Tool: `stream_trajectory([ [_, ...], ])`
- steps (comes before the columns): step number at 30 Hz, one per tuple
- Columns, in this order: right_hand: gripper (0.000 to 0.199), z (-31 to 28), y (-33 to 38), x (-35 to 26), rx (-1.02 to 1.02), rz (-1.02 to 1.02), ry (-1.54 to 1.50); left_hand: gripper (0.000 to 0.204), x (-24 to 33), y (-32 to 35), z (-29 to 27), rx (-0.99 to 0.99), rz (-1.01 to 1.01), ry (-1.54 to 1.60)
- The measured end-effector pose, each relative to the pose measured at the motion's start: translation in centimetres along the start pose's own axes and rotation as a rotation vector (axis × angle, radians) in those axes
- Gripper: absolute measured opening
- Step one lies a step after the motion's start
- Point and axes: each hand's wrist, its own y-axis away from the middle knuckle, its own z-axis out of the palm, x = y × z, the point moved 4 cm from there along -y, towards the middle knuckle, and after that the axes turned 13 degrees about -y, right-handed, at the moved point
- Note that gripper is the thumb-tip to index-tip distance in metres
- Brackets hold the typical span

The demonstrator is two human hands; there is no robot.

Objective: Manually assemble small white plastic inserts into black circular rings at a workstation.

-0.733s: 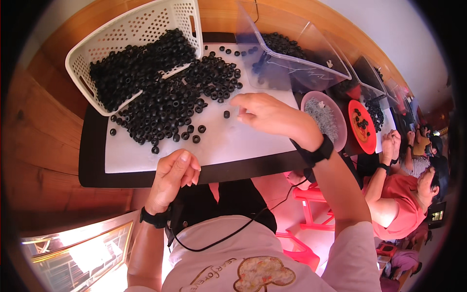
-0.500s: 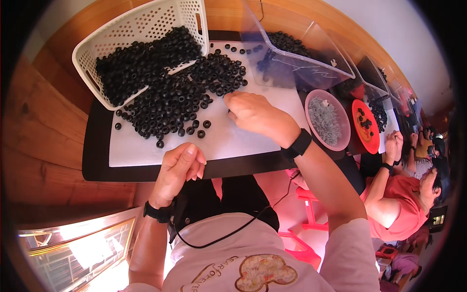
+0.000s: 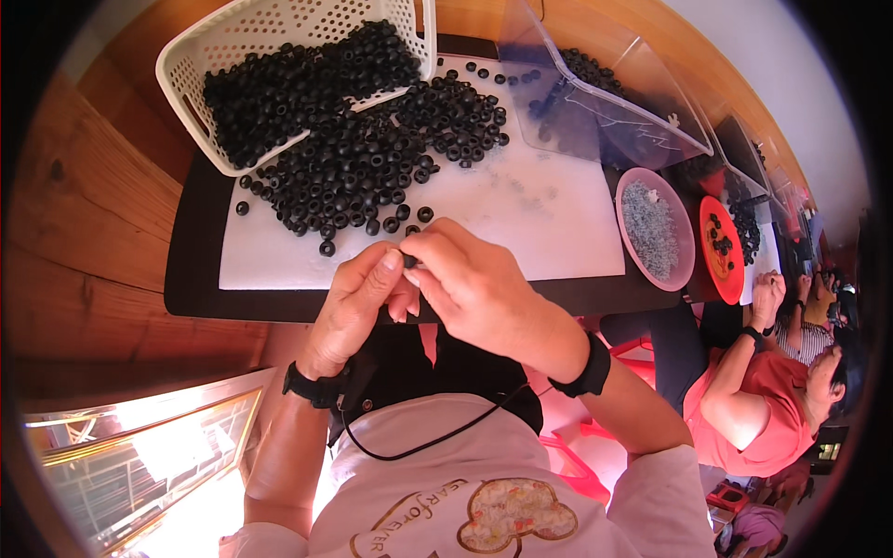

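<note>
My two hands meet just over the near edge of the white work sheet (image 3: 558,251). Between the fingertips of my right hand (image 3: 474,284) is a small black ring-shaped part (image 3: 409,261). My left hand (image 3: 358,293) is closed in a pinch against it, thumb on top; anything inside those fingers is hidden. Beyond my hands lies a heap of black ring-shaped parts (image 3: 349,177), thick-walled with a round hole. The heap spills out of a tipped white perforated basket (image 3: 181,98), which holds many more.
A clear plastic bin (image 3: 595,139) with black parts stands at the far right. Next to it are a pink bowl (image 3: 686,265) of small translucent pieces and a red plate (image 3: 712,270) with a few black parts. A co-worker (image 3: 758,409) in a red shirt sits on the right.
My right hand has come from beside the heap toward me and to the left, bringing a black ring-shaped part to my left hand. The left hand has moved slightly up and right.
</note>
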Motion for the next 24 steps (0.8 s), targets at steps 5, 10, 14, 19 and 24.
stream_trajectory([
  [5,0.042,0.6,1.1,-0.8,-0.018,-0.001,0.03,0.04,-0.2,0.0,-0.2,0.021,0.035,0.156],
  [10,0.032,-2.7,0.1,0.7,-0.017,-0.061,0.064,0.037,-0.7,-0.1,-0.4,-0.013,0.049,0.176],
  [14,0.021,-7.8,-2.4,4.6,-0.182,0.158,0.406,0.035,-0.7,0.0,-0.4,0.008,0.039,0.181],
  [19,0.016,-7.4,-2.9,7.3,-0.509,0.161,0.704,0.03,-0.2,0.0,-0.2,0.014,0.037,0.168],
  [24,0.016,-6.5,-3.5,8.3,-0.494,0.062,0.737,0.027,0.0,0.1,-0.3,-0.004,0.039,0.18],
])
